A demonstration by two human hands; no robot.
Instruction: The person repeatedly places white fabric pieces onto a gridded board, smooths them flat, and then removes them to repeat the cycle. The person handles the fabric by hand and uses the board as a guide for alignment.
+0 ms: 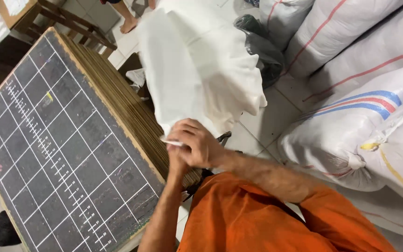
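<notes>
Both hands [190, 147] gripping white cloth's [197, 70] lower edge.

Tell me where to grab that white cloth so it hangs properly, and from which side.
Probably the lower corner of the white cloth, where the right hand and left hand already pinch it. The fabric gathers to a narrow edge there and billows loosely farther away, so come from the near side, beside the gridded dark board.

A: The cloth [197, 70] is plain white, and the board [57, 154]?
B: Dark grey, ruled with a white chalk grid. The sacks [364, 135] are white with red and blue stripes; the shirt [257, 219] is orange
</notes>
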